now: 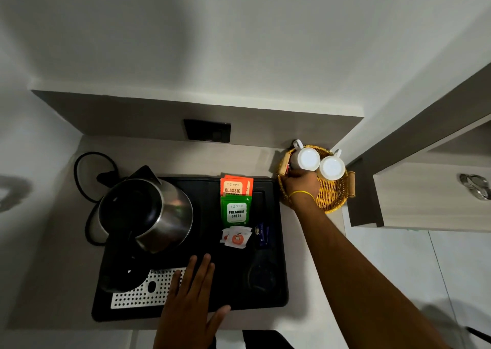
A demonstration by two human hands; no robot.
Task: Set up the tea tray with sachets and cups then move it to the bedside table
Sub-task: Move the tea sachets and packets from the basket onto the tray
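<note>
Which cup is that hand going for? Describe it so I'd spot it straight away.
Start at the black tray with the kettle, then look past its far right corner to the round yellow wicker basket. Two white cups sit upside down in it; the right hand touches the left cup, nearer the wall.

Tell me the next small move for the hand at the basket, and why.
Probably close the right hand around the nearer cup and lift it out of the wicker basket. Both cups sit upside down there, the fingers already reach its base, and the black tray holds sachets but no cups.
</note>
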